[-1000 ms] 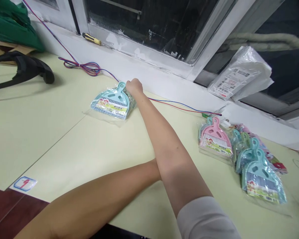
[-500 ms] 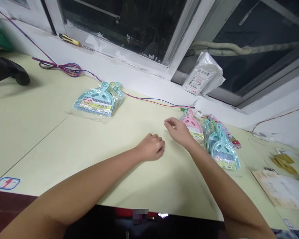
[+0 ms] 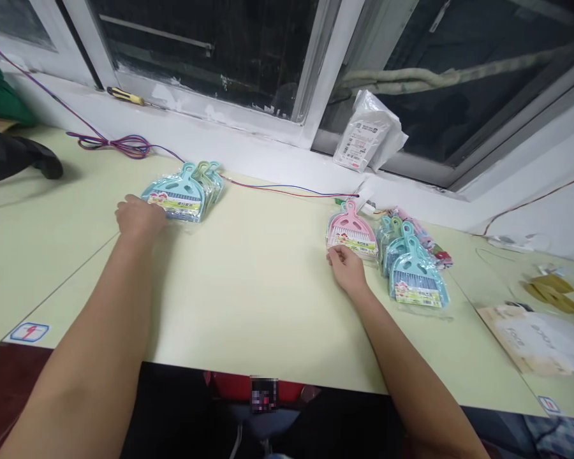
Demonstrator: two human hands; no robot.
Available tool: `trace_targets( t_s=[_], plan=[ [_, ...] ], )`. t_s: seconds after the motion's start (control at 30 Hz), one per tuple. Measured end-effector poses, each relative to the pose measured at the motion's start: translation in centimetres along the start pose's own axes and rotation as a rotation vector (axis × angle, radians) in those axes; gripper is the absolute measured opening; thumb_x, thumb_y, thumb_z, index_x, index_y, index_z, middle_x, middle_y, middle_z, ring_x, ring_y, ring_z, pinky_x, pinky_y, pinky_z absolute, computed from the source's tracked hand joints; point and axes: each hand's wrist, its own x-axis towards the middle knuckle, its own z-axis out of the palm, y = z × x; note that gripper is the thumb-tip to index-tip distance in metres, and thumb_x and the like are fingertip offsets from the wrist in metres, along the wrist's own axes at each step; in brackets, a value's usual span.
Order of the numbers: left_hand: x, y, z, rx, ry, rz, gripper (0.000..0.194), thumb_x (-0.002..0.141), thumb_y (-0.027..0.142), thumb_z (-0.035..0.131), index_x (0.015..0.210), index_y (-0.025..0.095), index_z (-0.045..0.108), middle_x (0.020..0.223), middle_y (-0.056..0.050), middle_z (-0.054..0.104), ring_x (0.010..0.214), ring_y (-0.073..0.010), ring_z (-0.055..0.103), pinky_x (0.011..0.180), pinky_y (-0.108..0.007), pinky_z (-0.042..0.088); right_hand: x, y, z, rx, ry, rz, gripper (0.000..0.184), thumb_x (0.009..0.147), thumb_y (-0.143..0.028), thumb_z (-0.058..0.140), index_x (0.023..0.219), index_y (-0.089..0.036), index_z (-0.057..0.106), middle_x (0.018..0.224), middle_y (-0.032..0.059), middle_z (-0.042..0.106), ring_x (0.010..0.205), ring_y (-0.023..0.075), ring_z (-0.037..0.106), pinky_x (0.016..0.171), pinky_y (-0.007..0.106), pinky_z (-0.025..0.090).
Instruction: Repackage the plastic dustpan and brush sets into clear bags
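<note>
On the left of the table, blue and green dustpan and brush sets point(image 3: 176, 191) in clear plastic wrap stand stacked against each other. My left hand point(image 3: 139, 217) is at the lower left corner of the front blue set, its fingers curled over the wrap; the thumb is hidden. Farther right, a pink dustpan and brush set point(image 3: 353, 231) in clear wrap leans among others. The fingers of my right hand point(image 3: 347, 264) pinch at its lower left edge. Right of it, more wrapped blue dustpan sets point(image 3: 415, 271) lean in a row.
A white parcel point(image 3: 363, 137) stands on the window ledge, with a yellow-black screwdriver point(image 3: 127, 95) farther left. Thin red-blue wire point(image 3: 129, 145) runs along the back. Papers point(image 3: 530, 338) and yellow tape rolls point(image 3: 552, 290) lie at the right. A black object point(image 3: 23, 153) is at the far left.
My left hand has moved from mid-table leftward to the blue sets. My right hand has come to the lower edge of the pink set. The view has shifted slightly.
</note>
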Motion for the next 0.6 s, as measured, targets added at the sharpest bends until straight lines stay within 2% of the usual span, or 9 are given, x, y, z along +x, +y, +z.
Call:
trace_targets(
  t_s=[0.1, 0.23, 0.43, 0.5, 0.6],
  plan=[
    [0.3, -0.3, 0.8, -0.008, 0.003, 0.027, 0.059, 0.104, 0.021, 0.048, 0.149, -0.014, 0.038, 0.153, -0.036, 0.046, 0.136, -0.0402, 0.05, 0.11, -0.048, 0.038, 0.1, 0.6, -0.3, 0.059, 0.004, 0.036, 0.035, 0.094, -0.054, 0.058, 0.099, -0.021, 0.068, 0.094, 0.0086, 0.078, 0.078, 0.0233, 0.071, 0.084, 0.04, 0.055],
    [0.0, 0.2, 1.4, -0.036, 0.001, 0.113, 0.056, 0.108, 0.025, 0.042, 0.149, -0.013, 0.038, 0.15, -0.03, 0.047, 0.127, -0.0322, 0.049, 0.11, -0.047, 0.039, 0.3, 0.9, -0.4, 0.097, -0.001, 0.063, 0.038, 0.093, -0.056, 0.059, 0.1, -0.02, 0.068, 0.096, 0.0089, 0.078, 0.078, 0.0221, 0.07, 0.086, 0.04, 0.055],
    [0.3, -0.2, 0.8, -0.03, 0.07, 0.13, 0.058, 0.106, 0.029, 0.047, 0.148, -0.01, 0.042, 0.143, -0.025, 0.051, 0.115, -0.0299, 0.051, 0.101, -0.046, 0.044, 0.5, 0.3, -0.5, 0.119, -0.005, 0.085, 0.042, 0.091, -0.06, 0.059, 0.099, -0.02, 0.067, 0.095, 0.0082, 0.078, 0.076, 0.0206, 0.069, 0.079, 0.036, 0.054],
    [-0.5, 0.7, 0.2, 0.018, 0.127, 0.157, 0.055, 0.105, 0.033, 0.047, 0.146, -0.005, 0.047, 0.141, -0.024, 0.054, 0.109, -0.029, 0.052, 0.095, -0.044, 0.046, 0.6, 0.0, -1.3, 0.072, 0.014, 0.069, 0.039, 0.092, -0.058, 0.057, 0.1, -0.02, 0.067, 0.094, 0.0078, 0.077, 0.075, 0.021, 0.069, 0.076, 0.035, 0.053],
    [-3.7, 3.6, -0.2, 0.075, 0.237, 0.327, 0.042, 0.106, 0.034, 0.043, 0.132, 0.006, 0.06, 0.129, -0.017, 0.063, 0.099, -0.026, 0.056, 0.086, -0.04, 0.046, 1.0, -0.3, -3.4, -0.122, 0.122, 0.003, 0.033, 0.093, -0.051, 0.056, 0.099, -0.021, 0.07, 0.093, 0.0085, 0.078, 0.08, 0.0239, 0.069, 0.082, 0.037, 0.053]
  ],
)
